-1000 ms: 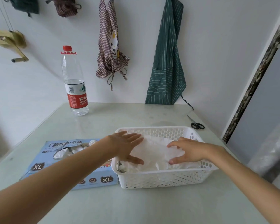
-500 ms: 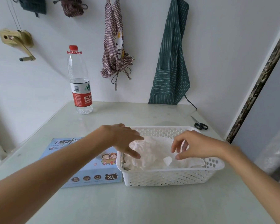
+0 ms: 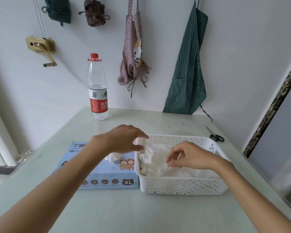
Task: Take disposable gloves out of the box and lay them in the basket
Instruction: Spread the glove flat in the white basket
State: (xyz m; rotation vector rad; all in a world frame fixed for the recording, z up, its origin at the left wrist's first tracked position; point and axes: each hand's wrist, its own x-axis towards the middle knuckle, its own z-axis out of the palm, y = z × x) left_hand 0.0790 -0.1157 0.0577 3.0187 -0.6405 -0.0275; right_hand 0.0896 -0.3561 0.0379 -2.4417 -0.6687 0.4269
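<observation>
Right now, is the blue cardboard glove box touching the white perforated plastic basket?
Cannot tell. In the head view the blue cardboard glove box sits right beside the white perforated plastic basket; their edges meet in the picture, but neither contact nor a gap shows plainly.

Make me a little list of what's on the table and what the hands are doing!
basket: white, holds white gloves
box: blue, left of basket, touching it
left hand: open, over the box and basket edge
right hand: fingers curled, over the gloves; grip unclear
bottle: upright, far left
scissors: behind basket, right
</observation>
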